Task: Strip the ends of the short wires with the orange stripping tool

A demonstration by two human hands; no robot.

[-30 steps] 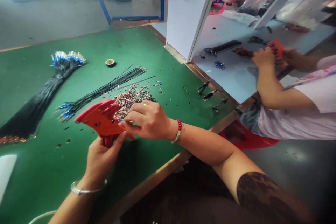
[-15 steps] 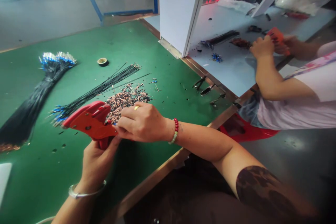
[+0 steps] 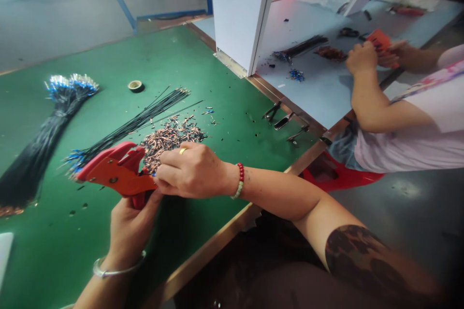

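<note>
My left hand [image 3: 130, 236] grips the handles of a red-orange crimping tool [image 3: 116, 174], its head pointing left above the green work surface [image 3: 213, 91]. My right hand [image 3: 188, 170] pinches something thin at the tool's jaw, with a speck of blue showing; the fingers hide most of it. Just behind lies a heap of copper-coloured terminals [image 3: 170, 137]. Beyond the tool, a loose bundle of thin black wires [image 3: 126, 128] with blue ends rests on the surface.
A thick black wire bundle [image 3: 47, 140] and a tape roll [image 3: 136, 86] lie at left. Several hand tools [image 3: 282, 120] sit near the wooden table edge [image 3: 213, 241]. At right, a co-worker's hands [image 3: 362, 58] work an orange tool [image 3: 379, 41] at a pale table [image 3: 308, 96].
The whole scene has slid left and up in view as my head moved. The crimping tool has tilted flatter, and both my hands stay together at its jaw.
</note>
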